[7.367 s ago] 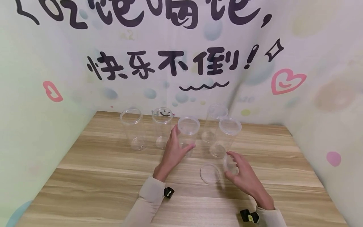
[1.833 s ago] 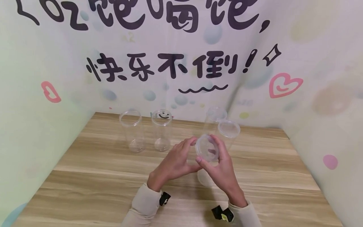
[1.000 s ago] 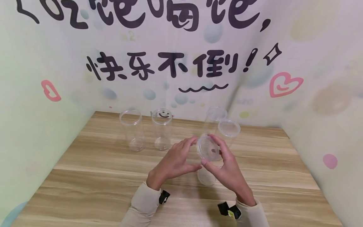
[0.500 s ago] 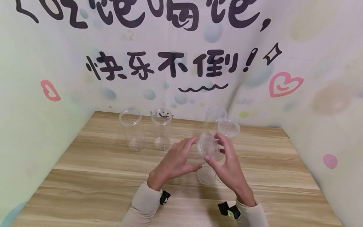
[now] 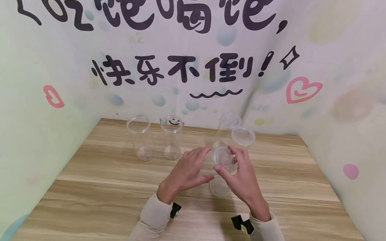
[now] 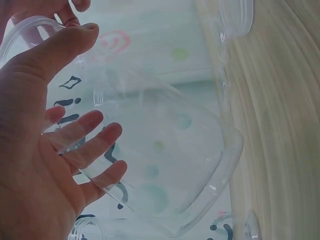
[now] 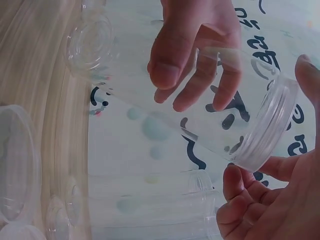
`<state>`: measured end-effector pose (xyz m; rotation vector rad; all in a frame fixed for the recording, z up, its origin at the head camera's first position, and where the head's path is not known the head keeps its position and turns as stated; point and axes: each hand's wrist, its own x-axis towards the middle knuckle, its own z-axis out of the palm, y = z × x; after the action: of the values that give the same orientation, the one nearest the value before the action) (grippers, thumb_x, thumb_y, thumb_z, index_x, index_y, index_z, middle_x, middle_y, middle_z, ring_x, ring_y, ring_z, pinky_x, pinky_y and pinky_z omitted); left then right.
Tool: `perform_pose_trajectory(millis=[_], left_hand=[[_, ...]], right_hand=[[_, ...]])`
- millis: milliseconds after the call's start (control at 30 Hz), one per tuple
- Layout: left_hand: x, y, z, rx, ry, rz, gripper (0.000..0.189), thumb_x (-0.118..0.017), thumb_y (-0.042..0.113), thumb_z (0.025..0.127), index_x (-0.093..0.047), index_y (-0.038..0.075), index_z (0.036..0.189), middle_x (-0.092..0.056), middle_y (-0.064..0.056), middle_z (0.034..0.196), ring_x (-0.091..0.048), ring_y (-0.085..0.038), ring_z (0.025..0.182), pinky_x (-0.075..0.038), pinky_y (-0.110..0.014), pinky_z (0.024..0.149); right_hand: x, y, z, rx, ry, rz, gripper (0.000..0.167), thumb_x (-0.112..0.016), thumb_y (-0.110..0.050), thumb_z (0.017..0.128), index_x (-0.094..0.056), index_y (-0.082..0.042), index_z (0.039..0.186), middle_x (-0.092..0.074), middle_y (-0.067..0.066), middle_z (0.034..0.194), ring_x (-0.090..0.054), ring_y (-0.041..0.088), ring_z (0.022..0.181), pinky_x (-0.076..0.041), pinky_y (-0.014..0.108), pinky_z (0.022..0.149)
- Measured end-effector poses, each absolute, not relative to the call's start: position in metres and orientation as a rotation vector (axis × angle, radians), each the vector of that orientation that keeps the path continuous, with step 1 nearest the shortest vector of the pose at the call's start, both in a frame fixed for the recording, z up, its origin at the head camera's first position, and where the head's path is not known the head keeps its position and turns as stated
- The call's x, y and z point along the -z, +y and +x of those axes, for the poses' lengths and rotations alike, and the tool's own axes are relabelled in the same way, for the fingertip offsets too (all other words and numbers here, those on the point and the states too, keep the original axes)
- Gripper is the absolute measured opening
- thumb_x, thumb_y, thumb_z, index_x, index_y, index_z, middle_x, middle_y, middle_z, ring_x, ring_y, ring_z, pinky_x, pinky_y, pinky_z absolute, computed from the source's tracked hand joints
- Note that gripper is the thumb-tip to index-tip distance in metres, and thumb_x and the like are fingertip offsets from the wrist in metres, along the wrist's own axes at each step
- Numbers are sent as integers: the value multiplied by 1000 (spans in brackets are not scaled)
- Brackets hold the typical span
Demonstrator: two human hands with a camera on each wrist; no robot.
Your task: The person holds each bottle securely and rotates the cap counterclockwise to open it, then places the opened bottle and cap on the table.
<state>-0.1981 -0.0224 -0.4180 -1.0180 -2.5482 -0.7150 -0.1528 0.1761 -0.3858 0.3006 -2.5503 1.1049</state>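
Note:
A clear plastic jar (image 7: pixel 150 115) is held off the table, tilted, its mouth end toward my right hand. My left hand (image 5: pixel 187 170) grips the jar's body, thumb on one side and fingers round the other. At the mouth sits a clear lid (image 7: pixel 270 125), and my right hand (image 5: pixel 242 175) pinches its edge between thumb and fingers. In the left wrist view the jar's base (image 6: pixel 210 185) points away from the left palm. Below the hands, a loose clear lid (image 5: pixel 219 186) lies flat on the wooden table (image 5: pixel 105 201).
Two upright clear jars, the far-left jar (image 5: pixel 140 139) and the one beside it (image 5: pixel 172 139), stand at the back left. Two more, a rear jar (image 5: pixel 230 120) and a nearer lidded jar (image 5: pixel 243 136), stand behind the right hand. A printed wall cloth (image 5: pixel 193 43) borders the table's back.
Since the earliest frame, my left hand has lifted the jar and brought it right; my right hand has brought a lid to its mouth. Lately the right fingers have shifted round the lid.

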Motion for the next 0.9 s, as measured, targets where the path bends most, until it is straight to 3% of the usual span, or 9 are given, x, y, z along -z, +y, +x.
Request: perform_pose_trajectory(millis=[367,900], left_hand=[[418,-24,-199,708,-2548,-1042,87,-81,43,79,-39,8,147,-55,-6,138,-53,-20,127,-47,-45,100],[419,-26,-200,779,-2540,-1053,90,-84,42,76,-39,9,146,-56,-7,136,-54,-19,125,-48,-44,96]], right_hand=[[384,177,-149,-1061,-2532,364,69,-80,-31,82,-51,-9,140,-55,7,130,-51,16,100,-48,34,71],[384,181,-151,-1065,-2438,593,73,-77,-12,77,-45,-7,143,-53,10,136,-49,20,113,-48,38,77]])
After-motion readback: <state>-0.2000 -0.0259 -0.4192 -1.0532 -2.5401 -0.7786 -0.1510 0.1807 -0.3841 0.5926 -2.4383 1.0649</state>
